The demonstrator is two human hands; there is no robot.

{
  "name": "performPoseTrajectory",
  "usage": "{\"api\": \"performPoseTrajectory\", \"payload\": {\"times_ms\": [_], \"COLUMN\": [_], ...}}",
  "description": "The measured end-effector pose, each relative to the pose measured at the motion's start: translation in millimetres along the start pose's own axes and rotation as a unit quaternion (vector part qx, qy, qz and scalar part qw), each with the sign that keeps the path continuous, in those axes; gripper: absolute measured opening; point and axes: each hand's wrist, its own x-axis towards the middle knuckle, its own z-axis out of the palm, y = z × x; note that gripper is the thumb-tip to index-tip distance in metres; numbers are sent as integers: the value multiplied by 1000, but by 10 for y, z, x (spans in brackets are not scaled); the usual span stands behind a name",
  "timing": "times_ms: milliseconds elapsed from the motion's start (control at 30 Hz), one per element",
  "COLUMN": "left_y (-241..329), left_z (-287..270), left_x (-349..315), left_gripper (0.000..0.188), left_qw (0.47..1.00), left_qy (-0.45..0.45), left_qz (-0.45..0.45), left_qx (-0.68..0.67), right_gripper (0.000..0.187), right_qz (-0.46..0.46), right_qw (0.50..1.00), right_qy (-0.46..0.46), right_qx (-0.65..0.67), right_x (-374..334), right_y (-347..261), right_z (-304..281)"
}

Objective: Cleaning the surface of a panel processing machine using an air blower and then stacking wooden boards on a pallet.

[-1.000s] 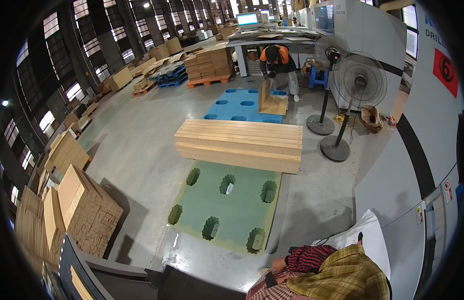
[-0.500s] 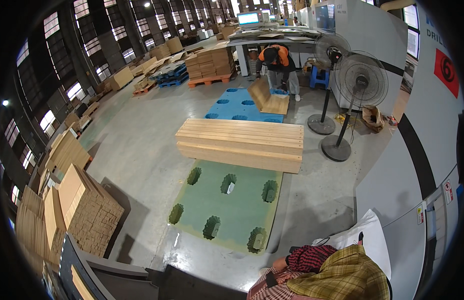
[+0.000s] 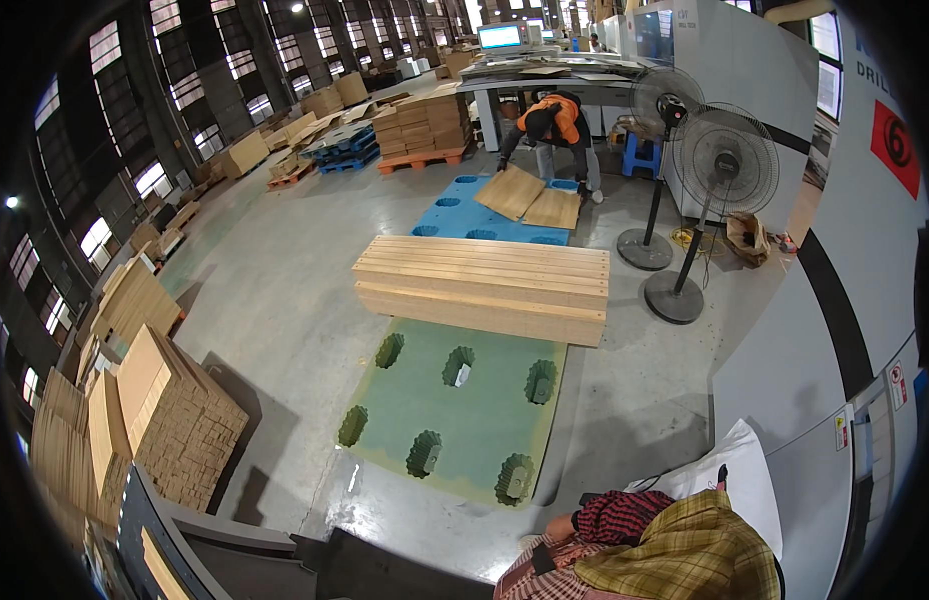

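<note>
Low in the picture, a red-and-black checked sleeve (image 3: 625,515) lies across yellow plaid cloth (image 3: 685,550). Past its cuff a small patch of skin shows, seemingly my right hand (image 3: 560,527), its fingers hidden. Beside it are a small black piece (image 3: 543,559) and pink checked cloth (image 3: 520,577). I cannot make out anything held there. A white sack or cushion (image 3: 745,465) sits just behind the sleeve. No left hand of mine can be seen. Ahead, a green pallet (image 3: 485,405) with scalloped holes carries a stack of pale wooden boards (image 3: 480,285) across its far end.
Beyond the boards, a bent-over co-worker (image 3: 555,120) in orange and black handles wooden panels (image 3: 512,192) on a blue pallet (image 3: 447,218). Two pedestal fans (image 3: 725,165) and grey machine housing (image 3: 785,340) line the right. Board stacks (image 3: 190,430) stand at left.
The co-worker's raised panel has tipped down toward the left and lies flatter on the blue pallet; the co-worker has leaned forward over it. My visible arm stays in place.
</note>
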Motion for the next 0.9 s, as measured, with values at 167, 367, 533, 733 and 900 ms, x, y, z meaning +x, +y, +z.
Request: {"api": "performPoseTrajectory", "payload": {"times_ms": [167,367,533,733,900], "left_y": [-41,-64,-94,-135,-166], "left_z": [-17,-2,17,33,56], "left_x": [16,32,48,64,85], "left_gripper": [14,13,13,13,12], "left_qw": [1000,1000,999,999,998], "left_qy": [-2,-10,-13,-16,-20], "left_qz": [0,3,5,7,8], "left_qx": [-11,-22,-35,-49,-60], "right_gripper": [25,24,25,25,25], "right_qz": [-2,-7,-2,-12,-5], "right_qw": [1000,1000,1000,1000,1000], "right_qy": [-14,3,-4,-6,-12], "right_qx": [0,4,5,-3,20], "right_x": [-32,83,158,116,37], "right_y": [-55,78,137,99,53], "right_z": [-64,79,142,96,31]}}
